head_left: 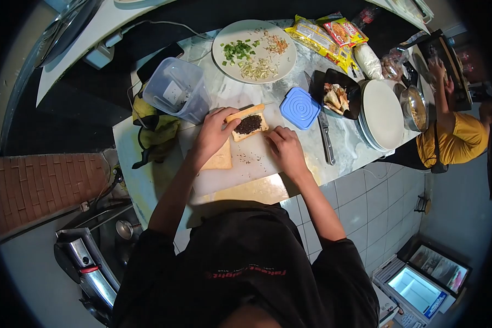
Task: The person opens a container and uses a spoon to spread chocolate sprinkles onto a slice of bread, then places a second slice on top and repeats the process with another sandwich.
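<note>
A: Fingers [229, 113] of the left hand [209, 136]: state?

B: Clamped, with the thumb, on the left end of the filled bread slice [246, 111].

A: Right hand [286, 148]?

B: Fingers curled and close together at the right corner of that slice. Contact cannot be confirmed from this view.

A: Location and condition of the slice?

B: Over the far part of the pale cutting board [257, 177]. Dark brown sprinkles [249, 125] cover its middle. The far edge is raised as a strip; whether this is a fold or a separate piece cannot be determined.

A: Other items on the board?

B: A plain bread slice [220, 158], partly beneath the left hand and wrist, and loose crumbs [250, 158] nearer the person.

A: Items on the surface [339, 164] around the board?

B: Left: a clear plastic container [194, 101]. Far side: a round plate [224, 72] bearing chopped green pieces [238, 52] and two paler heaps. Right: a blue lid [300, 108], a knife [327, 143] lying just beside it, a black bowl [354, 90] with food inside, and a stack of plates [384, 116].
</note>
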{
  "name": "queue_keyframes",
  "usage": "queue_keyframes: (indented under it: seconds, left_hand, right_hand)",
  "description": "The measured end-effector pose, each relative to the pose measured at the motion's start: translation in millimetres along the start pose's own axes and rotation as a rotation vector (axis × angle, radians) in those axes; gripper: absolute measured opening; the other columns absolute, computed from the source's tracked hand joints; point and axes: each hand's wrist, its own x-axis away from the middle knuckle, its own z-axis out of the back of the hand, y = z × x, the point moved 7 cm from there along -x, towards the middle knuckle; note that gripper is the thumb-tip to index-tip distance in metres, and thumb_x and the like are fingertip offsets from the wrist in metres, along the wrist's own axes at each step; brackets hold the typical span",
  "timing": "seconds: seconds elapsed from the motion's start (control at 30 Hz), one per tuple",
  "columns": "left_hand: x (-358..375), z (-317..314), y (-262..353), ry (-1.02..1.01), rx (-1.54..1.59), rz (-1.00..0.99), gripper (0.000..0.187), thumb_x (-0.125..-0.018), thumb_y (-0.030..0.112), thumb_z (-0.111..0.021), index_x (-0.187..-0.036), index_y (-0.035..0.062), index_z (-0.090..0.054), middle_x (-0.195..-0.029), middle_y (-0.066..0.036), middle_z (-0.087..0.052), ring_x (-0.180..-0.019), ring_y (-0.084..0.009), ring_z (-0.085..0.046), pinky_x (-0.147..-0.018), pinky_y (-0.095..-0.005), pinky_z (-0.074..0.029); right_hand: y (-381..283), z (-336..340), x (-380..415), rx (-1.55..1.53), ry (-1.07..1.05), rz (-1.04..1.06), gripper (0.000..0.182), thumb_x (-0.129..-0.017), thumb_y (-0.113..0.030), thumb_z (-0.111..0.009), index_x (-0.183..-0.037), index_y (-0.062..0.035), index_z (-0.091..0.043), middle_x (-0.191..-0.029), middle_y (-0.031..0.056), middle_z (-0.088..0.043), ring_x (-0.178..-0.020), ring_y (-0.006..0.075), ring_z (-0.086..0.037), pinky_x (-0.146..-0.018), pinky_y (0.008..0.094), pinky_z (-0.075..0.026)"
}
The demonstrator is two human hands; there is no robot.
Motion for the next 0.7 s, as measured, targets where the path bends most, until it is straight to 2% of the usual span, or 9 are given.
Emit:
queue_keyframes:
  seconds: [0.27,0.37,0.43,0.7]
  left_hand:
    - [-0.7,0.7,-0.2,0.003,0.015,-0.018,0.026,-0.094,0.013,-0.070,-0.115,-0.0019,-0.066,-0.102,-0.015,-0.071,-0.088,-0.0226,-0.068,-0.079,-0.0331,-0.054]
    - [-0.1,2.7,1.6,0.006,0.015,-0.006,0.027,-0.094,0.013,-0.070,-0.115,-0.0020,-0.066,-0.102,-0.015,-0.071,-0.088,-0.0228,-0.068,-0.080,-0.0333,-0.054]
    - [1.3,1.0,-0.3,0.002,0.022,0.002,0.027,-0.094,0.014,-0.070,-0.116,-0.0020,-0.066,-0.103,-0.015,-0.071,-0.089,-0.0229,-0.068,-0.080,-0.0334,-0.054]
    - [0.1,2.5,1.4,0.004,0.015,-0.025,0.027,-0.094,0.013,-0.071,-0.116,-0.0021,-0.066,-0.105,-0.015,-0.071,-0.090,-0.0228,-0.069,-0.080,-0.0335,-0.055]
  right_hand:
    - [-10.5,-3.1,-9.0,0.214,-0.024,0.122,0.013,-0.088,-0.009,-0.066,-0.099,-0.0036,-0.066,-0.096,0.0100,-0.062,-0.091,0.0291,-0.059,-0.081,0.0423,-0.046]
    - [-13.5,3.7,-15.5,0.158,-0.020,0.051,0.012,-0.089,-0.011,-0.066,-0.098,-0.0032,-0.063,-0.095,0.0112,-0.062,-0.090,0.0309,-0.060,-0.080,0.0432,-0.046]
    - [-16.6,12.3,-24.6,-0.012,0.051,0.012,0.012,-0.091,-0.014,-0.066,-0.095,-0.0037,-0.061,-0.093,0.0128,-0.062,-0.088,0.0325,-0.060,-0.079,0.0436,-0.045]
    - [-19.3,10.1,-39.5,-0.031,0.091,-0.006,0.014,-0.092,-0.015,-0.067,-0.101,-0.0034,-0.065,-0.089,0.0128,-0.064,-0.088,0.0333,-0.061,-0.079,0.0432,-0.046]
